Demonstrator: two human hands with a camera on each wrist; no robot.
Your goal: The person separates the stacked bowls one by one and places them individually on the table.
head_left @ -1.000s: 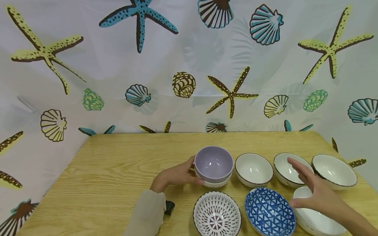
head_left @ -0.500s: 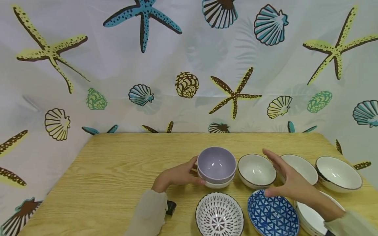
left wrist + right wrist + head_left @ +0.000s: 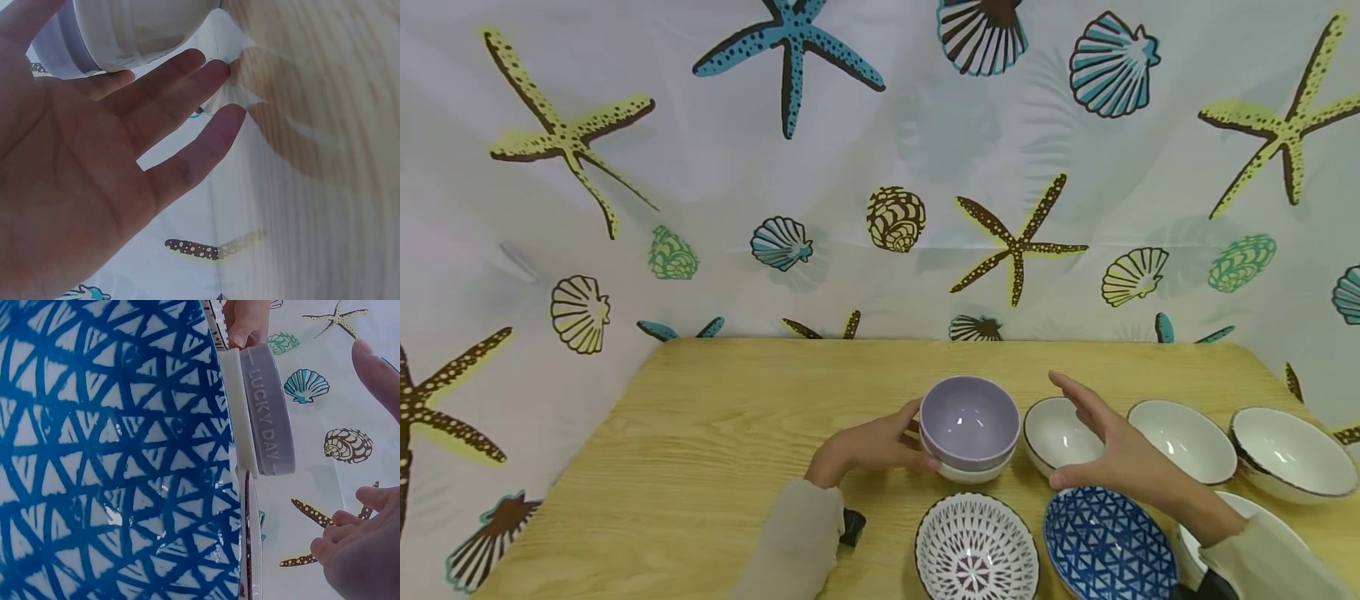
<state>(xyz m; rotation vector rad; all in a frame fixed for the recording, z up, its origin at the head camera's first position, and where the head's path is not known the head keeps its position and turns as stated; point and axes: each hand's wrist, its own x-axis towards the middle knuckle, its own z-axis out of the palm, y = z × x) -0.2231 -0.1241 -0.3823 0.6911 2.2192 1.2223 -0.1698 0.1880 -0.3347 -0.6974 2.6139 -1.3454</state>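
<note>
A lilac bowl [image 3: 970, 421] with "LUCKY DAY" on its side, legible in the right wrist view, is stacked on a white bowl [image 3: 972, 473]. My left hand [image 3: 874, 442] lies against the left side of this stack, thumb near the front and fingers behind. Its fingers [image 3: 181, 169] look straight and spread in the left wrist view. To the right, my right hand [image 3: 1123, 458] hovers with thumb and fingers apart, holding nothing. It partly covers a dark-rimmed white bowl [image 3: 1052, 429] and is above the far edge of a blue triangle-patterned dish [image 3: 1108, 546].
Two more white bowls [image 3: 1180, 442] stand along the right, the outermost bowl [image 3: 1292, 450] near the table's edge. A brown-patterned bowl [image 3: 976, 546] sits in front of the stack. White dishes [image 3: 1255, 512] lie partly under my right forearm. A shell-print curtain [image 3: 842, 283] hangs behind the wooden table [image 3: 715, 467].
My right hand has moved left, from over the right-hand white bowls to beside the bowl right of the stack. The left hand stays at the stack. The head view has turned slightly left.
</note>
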